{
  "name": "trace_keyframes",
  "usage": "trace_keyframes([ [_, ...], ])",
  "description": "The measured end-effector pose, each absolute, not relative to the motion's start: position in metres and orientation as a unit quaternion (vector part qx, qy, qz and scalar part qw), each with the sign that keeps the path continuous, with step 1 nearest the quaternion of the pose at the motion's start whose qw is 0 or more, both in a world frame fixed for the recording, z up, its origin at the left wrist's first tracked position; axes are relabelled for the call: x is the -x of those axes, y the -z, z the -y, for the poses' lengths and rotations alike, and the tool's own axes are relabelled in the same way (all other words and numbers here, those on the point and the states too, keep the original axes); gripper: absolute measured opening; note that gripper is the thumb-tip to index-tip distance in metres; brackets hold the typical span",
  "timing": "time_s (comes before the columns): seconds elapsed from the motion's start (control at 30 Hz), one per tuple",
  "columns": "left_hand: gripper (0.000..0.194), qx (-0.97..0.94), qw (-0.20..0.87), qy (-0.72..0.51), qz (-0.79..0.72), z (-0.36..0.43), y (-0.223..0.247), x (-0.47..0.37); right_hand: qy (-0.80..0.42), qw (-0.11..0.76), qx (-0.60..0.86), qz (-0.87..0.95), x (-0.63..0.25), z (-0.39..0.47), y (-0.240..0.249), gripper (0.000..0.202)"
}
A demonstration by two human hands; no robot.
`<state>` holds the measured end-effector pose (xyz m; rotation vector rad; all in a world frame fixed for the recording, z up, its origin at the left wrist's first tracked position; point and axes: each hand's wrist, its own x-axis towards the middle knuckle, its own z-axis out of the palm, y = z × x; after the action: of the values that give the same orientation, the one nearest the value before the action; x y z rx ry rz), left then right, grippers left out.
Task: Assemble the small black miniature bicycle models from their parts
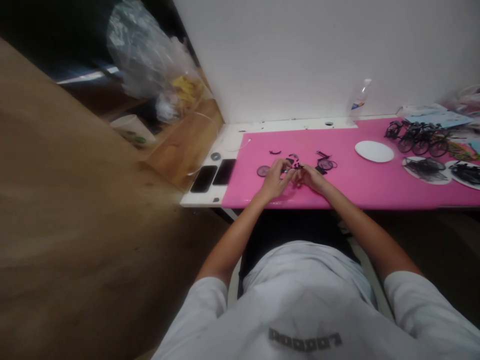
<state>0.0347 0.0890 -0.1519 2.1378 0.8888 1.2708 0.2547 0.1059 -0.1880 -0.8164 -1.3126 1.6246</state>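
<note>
My left hand [275,181] and my right hand [312,178] meet over the pink mat [345,187], near its front edge. Between their fingertips is a small black part [297,166], pinched from both sides. A thin wheel [263,171] lies just left of my left hand. Beyond my right hand are another wheel [325,164] and some black pieces [321,155]. A curved black piece [275,152] and several tiny dark bits lie behind my hands. My fingers hide part of the held piece.
Two dark phones [204,179] lie at the table's left end. To the right are a white plate [374,151], plates of black parts [426,170] and several small model bicycles [420,137]. A bottle [362,95] stands by the wall.
</note>
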Motion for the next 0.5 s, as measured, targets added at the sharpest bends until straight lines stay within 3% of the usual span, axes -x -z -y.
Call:
trace_keyframes([
  [0.27,0.047,-0.787,0.197,-0.487,-0.324,-0.091,0.153,-0.037,-0.619,0.491,0.367,0.491,-0.248,-0.106,0.192,0.069],
  [0.4,0.046,-0.766,0.229,-0.495,-0.339,-0.098,0.159,-0.038,-0.585,0.535,0.355,0.494,-0.247,-0.101,0.188,0.084],
  [0.5,0.048,-0.771,0.26,-0.474,-0.336,-0.105,0.166,-0.038,-0.575,0.51,0.347,0.537,-0.248,-0.096,0.183,0.083],
])
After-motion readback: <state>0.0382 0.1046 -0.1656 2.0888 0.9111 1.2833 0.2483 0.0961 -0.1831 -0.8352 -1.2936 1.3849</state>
